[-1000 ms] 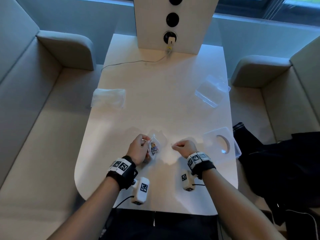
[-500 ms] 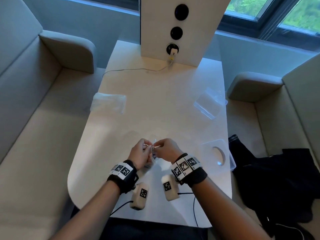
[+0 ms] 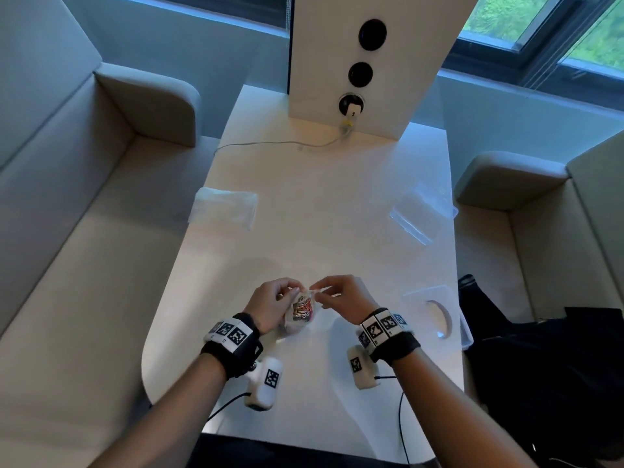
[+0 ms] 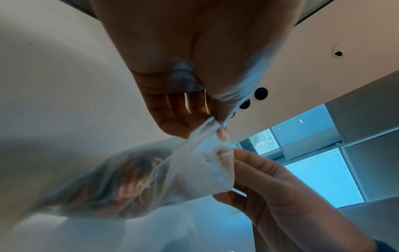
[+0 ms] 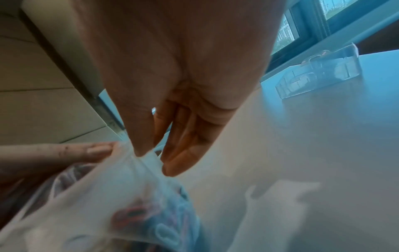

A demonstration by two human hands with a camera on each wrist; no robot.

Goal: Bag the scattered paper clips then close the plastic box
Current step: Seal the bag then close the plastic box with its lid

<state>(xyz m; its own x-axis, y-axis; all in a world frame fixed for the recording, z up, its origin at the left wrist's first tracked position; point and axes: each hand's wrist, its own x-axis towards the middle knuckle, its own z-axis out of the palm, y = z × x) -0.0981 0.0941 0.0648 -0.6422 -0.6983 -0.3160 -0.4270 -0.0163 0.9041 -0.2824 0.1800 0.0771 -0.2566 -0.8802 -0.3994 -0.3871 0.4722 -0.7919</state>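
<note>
Both hands pinch the bag (image 3: 300, 315) mouth above the worktop (image 3: 320, 214): left hand (image 3: 270, 307) and right hand (image 3: 341, 298); clips (image 3: 301, 309) inside.

A clear plastic bag (image 3: 297, 319) holds a tangle of red, yellow, white and blue paper clips (image 3: 303, 309). The table (image 3: 320, 204) is white. Both wristbands (image 3: 233, 336) are black with black-and-white square-patterned tags. The sofas (image 3: 67, 231) are beige. A clear plastic box (image 3: 422, 214) looks colourless.
</note>
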